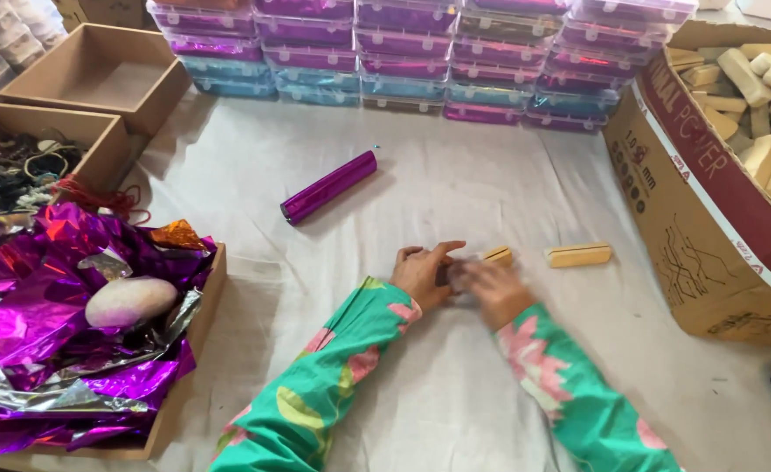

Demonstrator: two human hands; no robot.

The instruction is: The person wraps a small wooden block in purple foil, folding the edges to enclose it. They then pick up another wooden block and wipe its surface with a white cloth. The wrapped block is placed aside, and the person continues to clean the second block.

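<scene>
here the left hand (pixel 420 275) and right hand (pixel 497 293) meet over a small block (pixel 496 255) on the tabletop (pixel 455 192). the block pokes out just beyond the right fingers (pixel 473 273), touching them; the left fingers (pixel 442 252) curl in beside it. the right hand is blurred, so i cannot tell whether either hand's fingers are clamped on the block or only resting against it. a loose hold, i judge, could let the block slide off toward the spare block (pixel 578 254) just right of the fingers. the purple roll (pixel 328 186), up and left, lies well apart.
</scene>
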